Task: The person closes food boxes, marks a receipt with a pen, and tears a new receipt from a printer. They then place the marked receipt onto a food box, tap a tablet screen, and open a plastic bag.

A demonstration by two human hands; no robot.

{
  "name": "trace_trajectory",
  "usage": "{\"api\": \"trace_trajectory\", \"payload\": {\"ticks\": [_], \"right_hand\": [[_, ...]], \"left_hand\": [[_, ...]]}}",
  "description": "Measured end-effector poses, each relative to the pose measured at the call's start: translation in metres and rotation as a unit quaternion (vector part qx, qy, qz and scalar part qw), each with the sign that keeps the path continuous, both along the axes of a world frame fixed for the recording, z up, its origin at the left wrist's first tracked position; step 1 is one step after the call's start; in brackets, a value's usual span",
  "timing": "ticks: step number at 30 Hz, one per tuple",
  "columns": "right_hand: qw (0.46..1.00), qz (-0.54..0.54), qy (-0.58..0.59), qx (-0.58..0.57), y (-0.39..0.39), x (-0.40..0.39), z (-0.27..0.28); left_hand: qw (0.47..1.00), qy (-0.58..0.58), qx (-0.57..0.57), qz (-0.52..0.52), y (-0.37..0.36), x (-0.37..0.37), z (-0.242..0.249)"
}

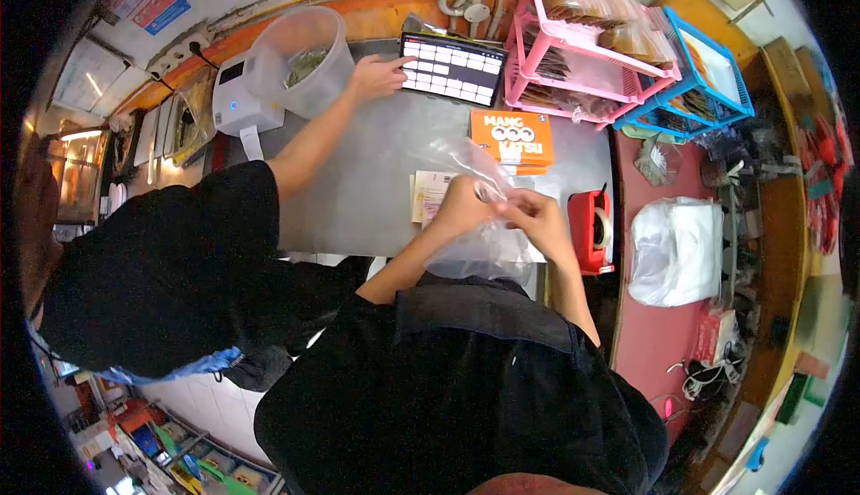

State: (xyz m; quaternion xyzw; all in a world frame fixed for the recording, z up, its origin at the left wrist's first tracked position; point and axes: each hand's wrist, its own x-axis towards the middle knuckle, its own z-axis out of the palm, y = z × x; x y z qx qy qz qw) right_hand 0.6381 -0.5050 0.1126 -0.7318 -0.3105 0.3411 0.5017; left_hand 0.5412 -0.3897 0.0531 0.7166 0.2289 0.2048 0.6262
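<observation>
A clear plastic bag point(475, 253) hangs between my two hands over the front edge of the metal counter. My left hand point(464, 206) is closed on the bag, its upper part rising above the fingers. Beside it, my right hand point(536, 217) pinches the same bag at its right side. Just behind the hands lies a stack of orange printed boxes point(512, 137). Paper slips point(431, 195) rest to the left of my left hand, partly covered by the bag. A red tape dispenser point(587, 235) is to the right of my right hand.
At left, a co-worker's hand point(381, 78) points at a tablet point(451, 69). A label printer point(242, 101) and translucent tub point(327, 51) stand at the back left. Pink point(587, 74) and blue racks point(690, 123) are at the back right; white bags point(678, 249) lie on the red surface.
</observation>
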Motion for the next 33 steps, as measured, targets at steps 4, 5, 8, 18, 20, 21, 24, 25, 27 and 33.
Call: {"api": "trace_trajectory", "payload": {"ticks": [4, 5, 8, 18, 20, 21, 24, 25, 27, 33], "right_hand": [[0.966, 0.062, 0.225, 0.11, -0.004, 0.028, -0.023], [0.956, 0.084, 0.248, 0.133, -0.009, 0.034, -0.02], [0.977, 0.015, -0.183, 0.107, -0.041, 0.092, -0.038], [0.938, -0.073, -0.327, 0.091, -0.077, 0.122, 0.016], [0.984, 0.025, -0.131, 0.114, -0.067, 0.107, -0.01], [0.981, 0.089, 0.043, 0.166, -0.058, 0.087, -0.015], [0.84, 0.105, 0.517, 0.128, -0.063, 0.071, -0.01], [0.825, 0.13, 0.532, 0.139, -0.071, 0.081, 0.006], [0.838, 0.132, 0.508, 0.148, -0.082, 0.106, 0.013], [0.968, 0.239, 0.058, 0.045, -0.102, 0.112, 0.051]], "left_hand": [[0.988, -0.031, 0.147, 0.037, -0.03, 0.019, 0.031], [0.984, -0.082, 0.147, 0.059, -0.038, 0.022, 0.035], [0.987, 0.098, 0.058, 0.116, -0.006, -0.007, 0.01], [0.889, 0.03, 0.384, 0.249, -0.004, -0.003, 0.038], [0.973, -0.028, 0.21, 0.085, -0.038, 0.018, 0.023], [0.988, -0.068, 0.105, 0.094, -0.057, 0.03, 0.018], [0.945, -0.135, -0.297, 0.032, -0.04, 0.001, -0.041], [0.805, -0.152, -0.572, -0.041, -0.033, -0.012, -0.058], [0.824, -0.081, -0.554, 0.085, -0.051, -0.022, 0.03], [0.917, -0.031, -0.395, -0.039, -0.079, -0.077, 0.1]]}}
